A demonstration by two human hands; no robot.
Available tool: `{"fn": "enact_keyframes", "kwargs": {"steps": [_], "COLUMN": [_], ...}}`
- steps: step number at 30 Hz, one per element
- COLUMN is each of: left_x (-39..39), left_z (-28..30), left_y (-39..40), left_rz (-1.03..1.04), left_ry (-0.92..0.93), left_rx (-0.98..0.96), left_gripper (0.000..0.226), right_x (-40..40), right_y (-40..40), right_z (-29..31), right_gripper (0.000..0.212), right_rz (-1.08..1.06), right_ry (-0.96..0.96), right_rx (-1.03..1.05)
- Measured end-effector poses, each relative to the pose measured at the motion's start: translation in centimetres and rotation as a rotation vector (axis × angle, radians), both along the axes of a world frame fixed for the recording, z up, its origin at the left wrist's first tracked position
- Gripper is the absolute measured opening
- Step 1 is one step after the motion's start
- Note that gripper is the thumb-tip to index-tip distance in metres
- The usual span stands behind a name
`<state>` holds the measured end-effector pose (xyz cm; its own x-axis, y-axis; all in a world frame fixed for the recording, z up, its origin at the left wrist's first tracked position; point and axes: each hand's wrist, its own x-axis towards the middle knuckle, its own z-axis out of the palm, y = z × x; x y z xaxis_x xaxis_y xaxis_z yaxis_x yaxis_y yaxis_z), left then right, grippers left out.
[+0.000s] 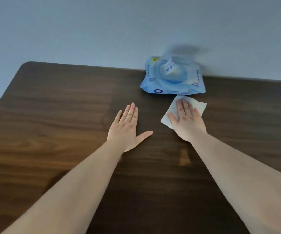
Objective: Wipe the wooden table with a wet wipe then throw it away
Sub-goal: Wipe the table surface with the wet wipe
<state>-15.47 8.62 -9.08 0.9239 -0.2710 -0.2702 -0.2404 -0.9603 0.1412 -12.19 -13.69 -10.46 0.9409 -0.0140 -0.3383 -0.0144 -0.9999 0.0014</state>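
A dark wooden table [60, 102] fills most of the view. A white wet wipe [198, 106] lies spread flat on it, just in front of the pack. My right hand [187, 120] presses flat on the wipe, fingers straight and pointing away from me. My left hand [129, 127] rests flat on the bare wood to the left, palm down, thumb spread out, holding nothing.
A blue pack of wet wipes [172, 78] with its lid flipped up sits at the table's far edge against the pale blue-grey wall [102, 31]. The table's rounded far-left corner [28, 64] is in view.
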Motion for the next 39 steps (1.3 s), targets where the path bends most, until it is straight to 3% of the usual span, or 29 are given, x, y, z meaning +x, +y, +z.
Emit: {"fn": "enact_keyframes", "kwargs": {"steps": [7,12,27,36,39], "left_x": [2.2,2.1,1.9,1.8,1.8], "left_z": [-0.4,-1.2,-1.3,-1.1,-1.1], "left_y": [-13.3,-19.5,-20.1,-20.1,-20.1], "left_rz": [-0.259,-0.328,-0.307,-0.293,-0.293], "left_ry": [0.005,-0.006,-0.059,-0.072,-0.078], "left_rx": [-0.092,-0.018,0.032,0.016,0.014], "left_gripper": [0.092,0.096,0.096,0.096,0.096], "right_x": [-0.8,-2.2,-3.3,-3.5,-4.0], "right_y": [-11.9,-20.1,-32.8,-34.8,-33.8], "right_z": [0.3,0.1,0.4,0.2,0.4], "right_gripper": [0.072,0.07,0.07,0.071,0.07], "right_rz": [-0.232,-0.359,-0.696,-0.895,-0.865], "right_ry": [-0.008,-0.055,-0.05,-0.066,-0.026], "right_rx": [0.027,0.027,0.021,0.04,0.041]}}
